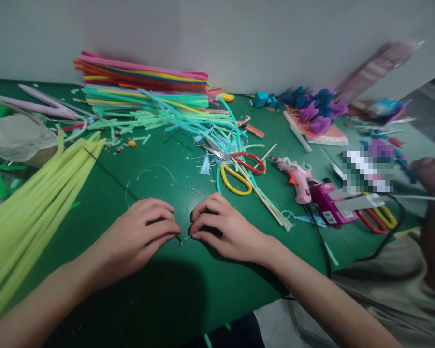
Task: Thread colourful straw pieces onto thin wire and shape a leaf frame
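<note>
Low over the green table, my left hand [139, 232] and my right hand [228, 227] face each other with fingertips close together. Both are closed in a pinch. Between them is a tiny dark piece with pale bits [181, 239], too small to name, at my left fingertips. A short pale strand runs from it into my right fingertips. Behind the hands, a fine clear thread [166, 170] curves across the table from near my left hand to my right. Scissors with red and yellow handles [235, 166] lie open beyond my right hand.
Yellow pipe cleaners [39, 217] fan out at left. Bundled coloured pipe cleaners [145, 79] lie at the back, near beads [131, 143] and blue tassels [205, 164]. A pink glue gun [295, 179], magenta box [329, 203] and purple flowers [319, 113] are at right, beside another person's hand [431, 174].
</note>
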Tool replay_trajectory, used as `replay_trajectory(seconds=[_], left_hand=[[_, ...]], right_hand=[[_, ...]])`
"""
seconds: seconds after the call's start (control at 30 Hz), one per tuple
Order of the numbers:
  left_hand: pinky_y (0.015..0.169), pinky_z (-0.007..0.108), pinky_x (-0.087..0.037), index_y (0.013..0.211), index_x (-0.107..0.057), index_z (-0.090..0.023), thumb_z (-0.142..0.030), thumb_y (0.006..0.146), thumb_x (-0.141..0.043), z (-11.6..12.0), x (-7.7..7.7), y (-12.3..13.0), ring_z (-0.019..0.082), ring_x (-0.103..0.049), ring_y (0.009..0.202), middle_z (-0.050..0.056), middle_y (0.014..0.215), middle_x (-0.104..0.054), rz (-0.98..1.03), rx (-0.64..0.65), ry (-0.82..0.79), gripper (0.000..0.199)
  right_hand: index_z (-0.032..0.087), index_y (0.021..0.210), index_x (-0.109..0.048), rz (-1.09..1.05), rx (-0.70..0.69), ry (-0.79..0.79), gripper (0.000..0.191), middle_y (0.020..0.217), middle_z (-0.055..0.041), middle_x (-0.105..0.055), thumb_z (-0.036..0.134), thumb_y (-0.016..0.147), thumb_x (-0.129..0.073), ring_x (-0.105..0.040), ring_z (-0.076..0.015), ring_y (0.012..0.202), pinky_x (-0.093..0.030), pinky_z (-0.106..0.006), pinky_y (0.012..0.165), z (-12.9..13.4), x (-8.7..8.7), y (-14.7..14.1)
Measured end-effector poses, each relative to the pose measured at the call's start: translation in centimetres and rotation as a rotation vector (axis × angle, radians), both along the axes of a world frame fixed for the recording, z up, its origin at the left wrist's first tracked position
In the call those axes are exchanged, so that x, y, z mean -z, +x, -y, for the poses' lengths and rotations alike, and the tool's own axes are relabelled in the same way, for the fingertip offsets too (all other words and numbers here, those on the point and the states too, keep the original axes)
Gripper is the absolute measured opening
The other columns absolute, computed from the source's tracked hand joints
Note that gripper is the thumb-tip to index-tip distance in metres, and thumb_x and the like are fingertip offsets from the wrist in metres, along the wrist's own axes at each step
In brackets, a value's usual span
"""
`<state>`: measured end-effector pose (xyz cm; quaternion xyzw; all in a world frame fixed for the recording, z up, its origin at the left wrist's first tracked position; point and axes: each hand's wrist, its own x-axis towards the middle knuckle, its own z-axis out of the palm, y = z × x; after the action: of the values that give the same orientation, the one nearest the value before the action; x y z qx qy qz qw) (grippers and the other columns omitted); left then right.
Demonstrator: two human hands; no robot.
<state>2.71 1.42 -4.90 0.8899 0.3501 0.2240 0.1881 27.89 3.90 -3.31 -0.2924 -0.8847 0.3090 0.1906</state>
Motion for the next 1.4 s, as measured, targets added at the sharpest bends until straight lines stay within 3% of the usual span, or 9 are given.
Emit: replay_trajectory(seconds=[0.67, 1.2, 1.4], left_hand=[[0.097, 0.036, -0.041, 0.103, -0.069, -0.027, -0.018, 0.097, -0.053, -0.08, 0.01, 0.06, 0.021, -0.056, 0.114, 0.001, 0.101, -0.070, 0.000, 0.002, 0.024, 0.019], [0.098, 0.036, -0.039, 0.103, -0.068, -0.026, -0.016, 0.097, -0.053, -0.08, 0.02, 0.01, 0.021, -0.055, 0.115, 0.002, 0.102, -0.069, -0.003, 0.018, 0.019, 0.019], [0.097, 0.036, -0.040, 0.103, -0.068, -0.026, -0.017, 0.098, -0.052, -0.08, -0.01, 0.10, 0.021, -0.055, 0.114, 0.002, 0.102, -0.069, -0.001, 0.007, 0.015, 0.019]], right_hand=[[0.021, 0.093, -0.073, 0.002, -0.011, -0.006, 0.012, 0.094, -0.0057, -0.065, 0.022, 0.094, -0.061, -0.053, -0.0200, 0.099, -0.047, -0.036, 0.090, -0.42, 0.19, -0.03], [0.018, 0.091, -0.074, 0.030, 0.001, 0.191, 0.018, 0.094, -0.0070, -0.068, 0.014, 0.094, -0.056, -0.058, -0.0201, 0.092, -0.044, -0.035, 0.081, 0.08, 0.35, -0.21], [0.015, 0.090, -0.073, -0.010, -0.006, 0.163, 0.022, 0.095, -0.0085, -0.068, 0.011, 0.096, -0.052, -0.059, -0.0183, 0.091, -0.049, -0.031, 0.080, 0.13, 0.56, -0.20]])
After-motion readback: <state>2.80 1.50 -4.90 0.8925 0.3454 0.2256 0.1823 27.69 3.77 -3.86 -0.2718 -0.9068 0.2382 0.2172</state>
